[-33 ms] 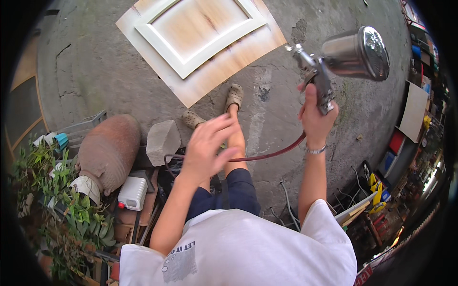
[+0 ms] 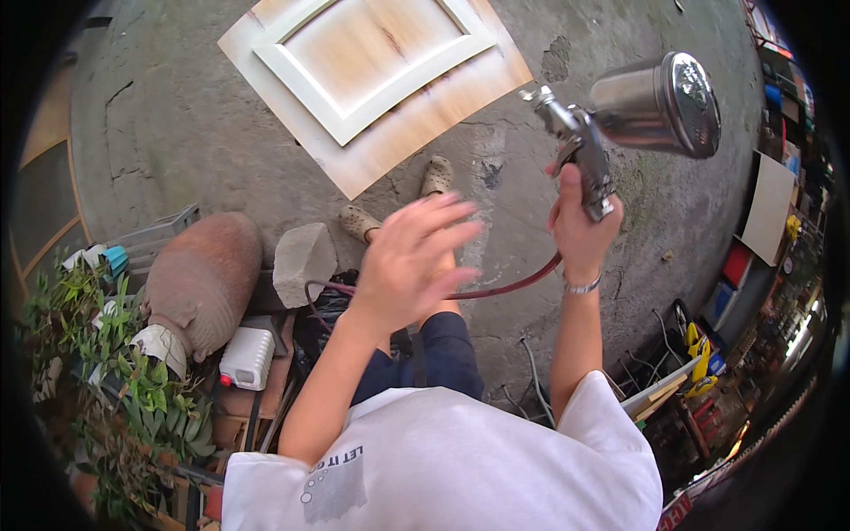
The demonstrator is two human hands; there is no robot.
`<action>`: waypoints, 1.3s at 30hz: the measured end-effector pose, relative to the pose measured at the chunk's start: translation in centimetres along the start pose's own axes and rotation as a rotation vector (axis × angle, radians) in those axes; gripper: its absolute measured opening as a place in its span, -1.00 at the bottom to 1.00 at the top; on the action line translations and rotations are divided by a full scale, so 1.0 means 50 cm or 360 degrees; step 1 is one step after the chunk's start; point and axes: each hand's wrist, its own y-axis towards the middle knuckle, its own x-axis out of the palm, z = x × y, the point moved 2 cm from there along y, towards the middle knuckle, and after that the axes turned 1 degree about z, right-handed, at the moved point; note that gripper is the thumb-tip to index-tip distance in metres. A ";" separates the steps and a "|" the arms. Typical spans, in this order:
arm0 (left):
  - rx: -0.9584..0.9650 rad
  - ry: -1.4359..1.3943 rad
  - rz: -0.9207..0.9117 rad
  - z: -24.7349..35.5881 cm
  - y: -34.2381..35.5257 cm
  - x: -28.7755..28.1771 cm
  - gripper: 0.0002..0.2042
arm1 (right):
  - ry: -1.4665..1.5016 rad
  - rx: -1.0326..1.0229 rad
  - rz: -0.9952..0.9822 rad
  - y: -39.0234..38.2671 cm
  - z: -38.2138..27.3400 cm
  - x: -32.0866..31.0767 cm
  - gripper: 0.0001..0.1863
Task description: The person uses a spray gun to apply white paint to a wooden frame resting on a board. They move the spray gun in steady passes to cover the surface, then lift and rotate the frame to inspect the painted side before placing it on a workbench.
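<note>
My right hand grips a metal spray gun by its handle, with a shiny silver paint cup on its side. A dark red hose runs from below that hand leftward, passing behind my left hand. That left hand is raised in front of my legs, empty, its fingers apart and slightly smeared by motion. Ahead lies a board with wood tones and whitish paint. On it rests a white panel frame around a light brown centre; the top is cut off by the picture's edge.
To the left are a large clay jar on its side, a stone block, a white jug with a red cap, and leafy plants. Shelves with tools and yellow items line the right side. Cracked concrete lies underfoot.
My left hand has moved right and slightly upward. The right hand and the spray gun have shifted a little left. The board and panel frame stay in place.
</note>
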 end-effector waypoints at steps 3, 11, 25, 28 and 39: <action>0.0481 -0.0169 0.0181 0.076 0.137 0.003 -0.57 | -0.0020 -0.0240 -0.0013 -0.054 -0.064 0.010 -0.79; 0.0742 -0.0101 0.0098 0.101 0.173 0.013 -0.85 | 0.0480 -0.0561 -0.0039 -0.117 -0.102 0.035 -0.82; 0.0095 -0.0452 0.0681 0.017 -0.005 0.078 -0.57 | 0.0502 0.0166 -0.0191 -0.149 -0.132 0.027 -0.66; -0.0511 -0.0593 -0.0250 -0.063 -0.164 0.204 -0.46 | 0.0366 0.0044 -0.0080 -0.134 -0.149 0.021 -0.53; -0.1414 0.0153 -0.0227 -0.240 -0.568 0.021 -0.53 | -0.0431 -0.0057 0.0427 0.116 0.021 -0.108 -0.58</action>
